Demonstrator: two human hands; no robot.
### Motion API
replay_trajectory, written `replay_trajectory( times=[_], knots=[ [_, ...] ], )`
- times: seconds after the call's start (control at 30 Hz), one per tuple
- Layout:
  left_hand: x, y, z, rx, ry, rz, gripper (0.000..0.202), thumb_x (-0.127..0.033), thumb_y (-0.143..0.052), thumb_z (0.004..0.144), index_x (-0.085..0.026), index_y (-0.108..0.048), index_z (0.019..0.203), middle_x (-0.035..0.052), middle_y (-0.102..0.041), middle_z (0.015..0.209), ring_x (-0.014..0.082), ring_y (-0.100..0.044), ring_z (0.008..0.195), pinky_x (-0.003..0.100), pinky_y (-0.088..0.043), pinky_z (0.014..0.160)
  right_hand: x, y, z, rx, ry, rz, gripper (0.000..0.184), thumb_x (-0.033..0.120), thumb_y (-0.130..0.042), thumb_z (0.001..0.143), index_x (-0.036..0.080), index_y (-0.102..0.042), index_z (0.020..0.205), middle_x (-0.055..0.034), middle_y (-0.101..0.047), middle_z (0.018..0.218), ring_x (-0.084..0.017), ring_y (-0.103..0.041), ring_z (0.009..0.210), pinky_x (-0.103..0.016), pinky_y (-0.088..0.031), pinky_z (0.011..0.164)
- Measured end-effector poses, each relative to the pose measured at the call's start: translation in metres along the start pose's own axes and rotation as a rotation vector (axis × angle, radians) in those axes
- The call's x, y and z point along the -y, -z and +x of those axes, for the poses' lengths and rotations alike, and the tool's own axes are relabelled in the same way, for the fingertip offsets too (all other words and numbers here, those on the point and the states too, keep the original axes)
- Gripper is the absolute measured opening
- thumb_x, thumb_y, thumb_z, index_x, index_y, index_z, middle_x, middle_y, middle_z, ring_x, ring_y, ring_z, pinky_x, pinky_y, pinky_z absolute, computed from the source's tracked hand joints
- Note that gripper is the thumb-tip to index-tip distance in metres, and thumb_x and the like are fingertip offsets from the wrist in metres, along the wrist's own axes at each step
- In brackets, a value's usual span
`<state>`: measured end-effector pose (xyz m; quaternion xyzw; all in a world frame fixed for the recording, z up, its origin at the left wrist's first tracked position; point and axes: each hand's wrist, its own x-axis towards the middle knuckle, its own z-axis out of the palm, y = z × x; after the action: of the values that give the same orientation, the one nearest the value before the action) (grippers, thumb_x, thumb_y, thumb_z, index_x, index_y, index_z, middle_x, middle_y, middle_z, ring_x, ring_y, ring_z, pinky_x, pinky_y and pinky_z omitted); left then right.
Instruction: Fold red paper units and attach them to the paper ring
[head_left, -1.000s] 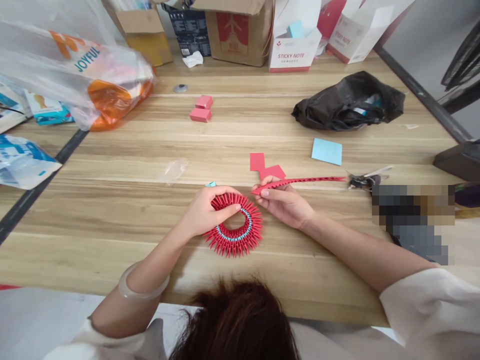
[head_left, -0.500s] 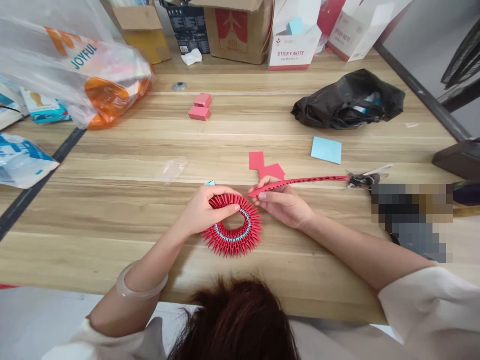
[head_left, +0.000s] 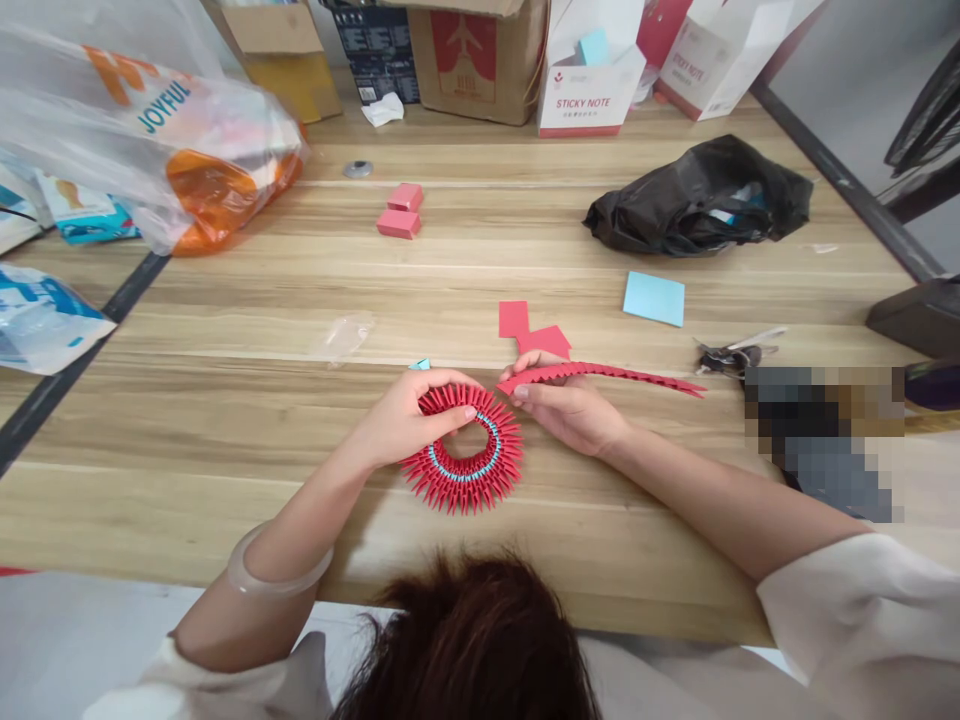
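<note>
A ring of folded red paper pieces (head_left: 465, 492) with a light-blue band inside lies low over the wooden table. My left hand (head_left: 420, 412) grips its upper left side, thumb on the inner rim and fingers over the outer edge. In my right hand (head_left: 562, 405) is a long, thin strip of nested red paper pieces (head_left: 622, 372), pinched near its left end. That end is close to the ring's upper right edge; whether they touch I cannot tell. The strip's free end points right and sags slightly. Just beyond my right hand lie red paper sheets (head_left: 514, 319).
A light-blue note pad (head_left: 654, 299) and a black plastic bag (head_left: 697, 200) lie at the right. Two pink-red paper blocks (head_left: 399, 223) sit farther back. Keys (head_left: 731, 356) rest near the strip's free end. Sticky note boxes (head_left: 585, 103) and a cardboard box (head_left: 480, 70) line the back.
The strip's free end has swung down, toward me, away from the keys. Both hands keep their holds in nearly the same places.
</note>
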<state>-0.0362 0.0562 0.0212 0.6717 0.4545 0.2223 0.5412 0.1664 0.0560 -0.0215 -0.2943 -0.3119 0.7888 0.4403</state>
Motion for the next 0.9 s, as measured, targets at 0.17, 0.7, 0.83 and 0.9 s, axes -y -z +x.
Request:
replay_trajectory(
  times=[0.17,0.7,0.83,0.9],
  knots=[
    [0.0011,-0.0015,-0.0013,0.011,0.104,-0.037,0.025,-0.027,-0.063,0.077,-0.01,-0.062,0.096,0.0057,-0.067,0.082,0.0111,-0.061,0.061,0.023,-0.052,0.059,0.0012,-0.0005,-0.0006,-0.013,-0.023,-0.011,0.019,0.011,-0.073,0.066,0.018,-0.06,0.079,0.0002,-0.066,0.082,-0.008,-0.059,0.071,-0.025,-0.047,0.071],
    [-0.0014,-0.0048,-0.0015,-0.051,0.134,-0.113,0.024,-0.029,-0.064,0.076,-0.01,-0.063,0.091,0.0035,-0.065,0.079,0.0076,-0.058,0.056,0.019,-0.053,0.053,-0.0011,0.0022,-0.0003,-0.006,-0.045,-0.037,0.021,0.012,-0.074,0.066,0.017,-0.056,0.075,-0.0014,-0.067,0.079,-0.009,-0.059,0.067,-0.025,-0.044,0.063],
    [-0.0015,-0.0048,-0.0025,-0.046,0.138,-0.102,0.025,-0.029,-0.064,0.076,-0.01,-0.063,0.091,0.0038,-0.065,0.078,0.0075,-0.057,0.053,0.019,-0.052,0.051,-0.0015,0.0028,-0.0002,0.001,-0.055,-0.044,0.021,0.012,-0.074,0.065,0.017,-0.057,0.075,-0.0012,-0.067,0.079,-0.009,-0.058,0.067,-0.025,-0.045,0.064],
    [-0.0013,-0.0048,-0.0031,-0.045,0.134,-0.09,0.024,-0.03,-0.063,0.076,-0.011,-0.063,0.091,0.0039,-0.066,0.078,0.0078,-0.057,0.053,0.019,-0.052,0.051,-0.0016,0.0027,-0.0002,0.005,-0.057,-0.044,0.021,0.012,-0.074,0.065,0.017,-0.057,0.075,-0.0011,-0.067,0.079,-0.009,-0.059,0.067,-0.026,-0.046,0.065]
  ],
)
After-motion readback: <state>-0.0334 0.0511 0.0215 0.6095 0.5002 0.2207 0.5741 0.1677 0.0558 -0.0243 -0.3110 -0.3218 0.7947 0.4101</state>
